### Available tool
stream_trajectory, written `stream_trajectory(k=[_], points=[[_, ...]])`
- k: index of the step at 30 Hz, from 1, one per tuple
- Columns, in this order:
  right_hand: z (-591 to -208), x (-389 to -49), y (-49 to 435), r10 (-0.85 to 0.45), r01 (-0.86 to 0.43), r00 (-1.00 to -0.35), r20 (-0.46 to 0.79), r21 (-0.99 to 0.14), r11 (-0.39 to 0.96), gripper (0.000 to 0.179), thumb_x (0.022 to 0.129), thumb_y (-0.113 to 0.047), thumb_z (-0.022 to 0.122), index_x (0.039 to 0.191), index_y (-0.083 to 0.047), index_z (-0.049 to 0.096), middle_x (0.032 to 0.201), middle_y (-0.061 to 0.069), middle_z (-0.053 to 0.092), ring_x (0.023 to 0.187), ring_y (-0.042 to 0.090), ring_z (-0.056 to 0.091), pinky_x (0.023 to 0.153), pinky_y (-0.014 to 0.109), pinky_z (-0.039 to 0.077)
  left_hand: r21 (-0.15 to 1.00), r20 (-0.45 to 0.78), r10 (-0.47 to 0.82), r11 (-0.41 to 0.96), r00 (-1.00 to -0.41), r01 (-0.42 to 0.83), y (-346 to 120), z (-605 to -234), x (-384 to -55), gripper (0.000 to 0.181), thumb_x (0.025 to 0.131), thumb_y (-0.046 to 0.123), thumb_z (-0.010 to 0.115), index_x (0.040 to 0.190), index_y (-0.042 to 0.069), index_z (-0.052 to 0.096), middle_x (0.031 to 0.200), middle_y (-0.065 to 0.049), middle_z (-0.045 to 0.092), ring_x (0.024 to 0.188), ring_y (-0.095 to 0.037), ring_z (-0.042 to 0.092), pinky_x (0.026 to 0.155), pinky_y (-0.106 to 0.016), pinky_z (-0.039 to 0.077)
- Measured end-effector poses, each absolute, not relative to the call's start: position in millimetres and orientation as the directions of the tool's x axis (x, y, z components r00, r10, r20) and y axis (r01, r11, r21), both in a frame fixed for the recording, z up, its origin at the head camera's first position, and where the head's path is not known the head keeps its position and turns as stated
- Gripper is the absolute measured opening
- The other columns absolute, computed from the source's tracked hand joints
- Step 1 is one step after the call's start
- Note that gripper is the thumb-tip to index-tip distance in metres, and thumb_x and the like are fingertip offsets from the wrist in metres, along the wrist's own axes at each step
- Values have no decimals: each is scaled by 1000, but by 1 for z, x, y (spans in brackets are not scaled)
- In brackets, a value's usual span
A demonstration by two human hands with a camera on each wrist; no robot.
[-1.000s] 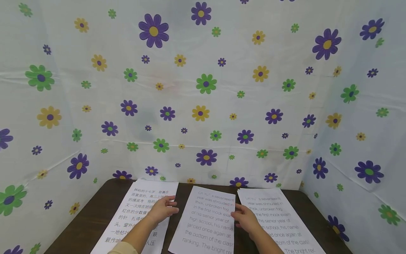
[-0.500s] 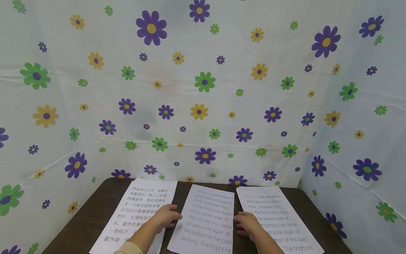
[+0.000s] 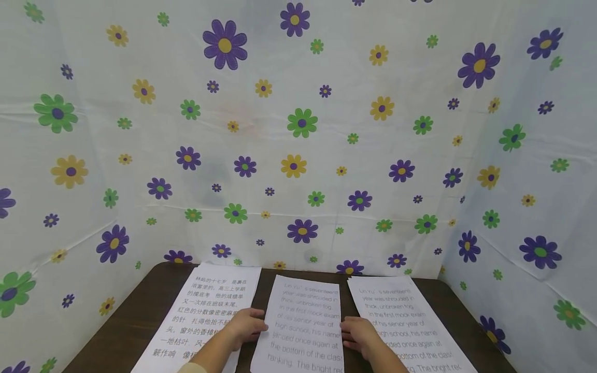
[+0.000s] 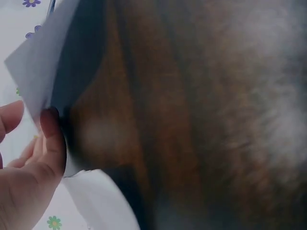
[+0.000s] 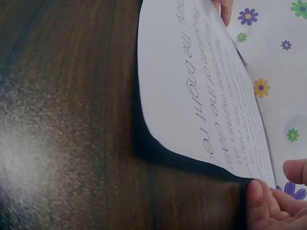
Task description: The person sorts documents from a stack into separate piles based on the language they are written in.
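Note:
A white sheet printed with large English text [image 3: 305,326] lies between my hands on the dark brown table, possibly with more sheets under it. My left hand [image 3: 247,327] is at its left edge and my right hand [image 3: 359,334] at its right edge. The right wrist view shows my right fingertips [image 5: 257,191] touching the sheet's edge, the thumb held apart. In the left wrist view, my left fingertip [image 4: 52,125] meets the paper's edge [image 4: 41,67], with another digit standing away from it. The paper's near end curves slightly above a dark shadow.
To the left is a stack of sheets with Chinese text [image 3: 186,311], partly under my left forearm. Another English stack [image 3: 410,321] stands to the right, beneath my right forearm's side. A flower-patterned cloth [image 3: 298,150] surrounds the dark table [image 3: 123,316] on the back and sides.
Both hands have come down along the middle sheet's edges toward me. The sheet has shifted slightly left at its far end and lies straighter between them.

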State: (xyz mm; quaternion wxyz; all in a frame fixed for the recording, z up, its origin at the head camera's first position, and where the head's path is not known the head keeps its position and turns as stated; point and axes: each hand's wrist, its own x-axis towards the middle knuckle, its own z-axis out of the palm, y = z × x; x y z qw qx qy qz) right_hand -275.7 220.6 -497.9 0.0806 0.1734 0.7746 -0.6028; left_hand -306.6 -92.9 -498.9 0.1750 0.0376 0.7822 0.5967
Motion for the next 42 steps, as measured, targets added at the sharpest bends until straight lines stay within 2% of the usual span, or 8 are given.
stream_trajectory(k=[4, 11, 15, 19, 26, 32, 42], points=[[-503, -276, 219, 142, 319, -945, -295, -925, 205, 55, 90, -6, 58, 136, 17, 41, 110, 24, 66, 90, 19, 66, 78, 34, 59, 947, -222, 280, 290, -934, -138, -94, -503, -304, 57, 78, -3, 62, 132, -15, 48, 108, -17, 68, 94, -25, 69, 85, -44, 59], [-508, -274, 218, 97, 278, -960, -264, -942, 189, 56, 88, -7, 61, 136, 16, 43, 104, 16, 70, 85, 15, 67, 77, 35, 59, 970, -181, 298, 212, -937, -120, -95, -505, -303, 62, 76, -7, 61, 135, -15, 44, 117, -22, 67, 99, -27, 69, 89, -46, 58], [-507, -273, 217, 7, 252, -967, -254, -953, 166, 57, 88, -7, 60, 138, 14, 42, 99, 7, 73, 82, 14, 68, 72, 32, 57, 983, -132, 280, 161, -951, -89, -96, -504, -302, 64, 77, -6, 61, 137, -16, 41, 117, -21, 67, 99, -23, 69, 91, -47, 57], [-506, -271, 213, -81, 238, -965, -249, -963, 125, 60, 88, -5, 59, 142, 13, 39, 96, 3, 74, 80, 14, 69, 70, 30, 58, 991, -92, 253, 122, -963, -63, -97, -503, -302, 65, 78, -6, 61, 139, -15, 39, 119, -22, 66, 100, -23, 69, 91, -47, 57], [-500, -267, 211, -92, 161, -981, -172, -980, 115, 61, 91, -4, 56, 145, 11, 33, 95, 5, 73, 78, 16, 70, 67, 31, 58, 993, -67, 201, 114, -977, -45, -104, -498, -300, 66, 79, -2, 62, 140, -13, 39, 122, -23, 65, 97, -23, 70, 85, -41, 60], [-486, -263, 215, -65, 90, -993, -100, -986, 143, 64, 92, -9, 56, 148, 8, 31, 96, 9, 74, 75, 16, 68, 61, 28, 53, 993, -36, 143, 116, -989, -19, -104, -486, -297, 67, 78, 1, 63, 140, -11, 41, 116, -20, 69, 90, -21, 71, 76, -36, 60], [-470, -258, 228, -49, 29, -998, -36, -989, 143, 62, 94, -9, 53, 149, 7, 29, 105, 15, 73, 85, 22, 72, 71, 35, 61, 999, 22, 217, 28, -976, 29, -94, -474, -296, 66, 82, -1, 62, 142, -11, 38, 107, -14, 71, 87, -19, 70, 76, -38, 61]])
